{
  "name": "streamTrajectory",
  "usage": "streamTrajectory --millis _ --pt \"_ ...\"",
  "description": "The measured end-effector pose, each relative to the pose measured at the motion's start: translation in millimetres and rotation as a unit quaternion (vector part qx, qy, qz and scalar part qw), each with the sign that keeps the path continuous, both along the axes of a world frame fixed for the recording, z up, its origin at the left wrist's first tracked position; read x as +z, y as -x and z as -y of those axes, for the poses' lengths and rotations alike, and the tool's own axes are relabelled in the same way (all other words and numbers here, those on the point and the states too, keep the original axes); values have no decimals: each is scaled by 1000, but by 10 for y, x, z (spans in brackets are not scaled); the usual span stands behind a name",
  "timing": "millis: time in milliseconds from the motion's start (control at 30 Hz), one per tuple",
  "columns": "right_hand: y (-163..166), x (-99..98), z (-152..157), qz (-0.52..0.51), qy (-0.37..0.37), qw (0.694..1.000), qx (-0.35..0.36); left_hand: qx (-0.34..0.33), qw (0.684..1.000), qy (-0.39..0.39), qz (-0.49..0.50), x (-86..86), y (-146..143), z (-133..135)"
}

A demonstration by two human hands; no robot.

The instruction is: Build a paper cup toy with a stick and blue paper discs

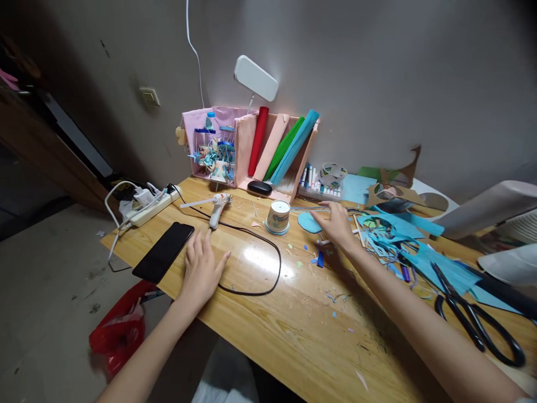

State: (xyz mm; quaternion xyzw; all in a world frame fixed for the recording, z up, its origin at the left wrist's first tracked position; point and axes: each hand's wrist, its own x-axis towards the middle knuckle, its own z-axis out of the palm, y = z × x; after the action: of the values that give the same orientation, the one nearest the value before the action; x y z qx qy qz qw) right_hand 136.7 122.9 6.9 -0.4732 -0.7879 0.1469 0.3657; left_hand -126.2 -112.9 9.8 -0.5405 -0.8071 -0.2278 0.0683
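My left hand [204, 263] lies on the wooden table with its fingers spread, beside a black phone [164, 252] and just below a white hot glue gun [218, 210]. The glue gun's black cord [280, 263] loops across the table. Farther right, my right hand [337, 225] reaches forward with thumb and fingers apart at the edge of a light blue paper disc [309, 222]. Whether it touches the disc I cannot tell. Left of that disc, a small paper cup [278, 215] stands upside down on a blue round base.
A white power strip [155, 207] lies at the left edge. Behind stand a pink box [243, 145] with paper rolls and a lamp [255, 78]. Blue paper scraps [390, 235], large black scissors [465, 313] and a tape roll [333, 174] are on the right.
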Motion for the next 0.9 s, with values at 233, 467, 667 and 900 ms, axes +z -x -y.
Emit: streamTrajectory --millis 233,467,667,900 --pt "461 181 328 -20 53 978 198 -204 973 55 91 116 -453 -487" --pt "583 316 223 -92 68 975 190 -180 975 109 65 131 -770 -1043" --pt "-362 552 386 -240 43 969 52 -174 978 98 53 31 -768 -1470" --pt "-1261 189 969 -310 147 939 -36 -175 981 77 35 -92 -658 -1669"
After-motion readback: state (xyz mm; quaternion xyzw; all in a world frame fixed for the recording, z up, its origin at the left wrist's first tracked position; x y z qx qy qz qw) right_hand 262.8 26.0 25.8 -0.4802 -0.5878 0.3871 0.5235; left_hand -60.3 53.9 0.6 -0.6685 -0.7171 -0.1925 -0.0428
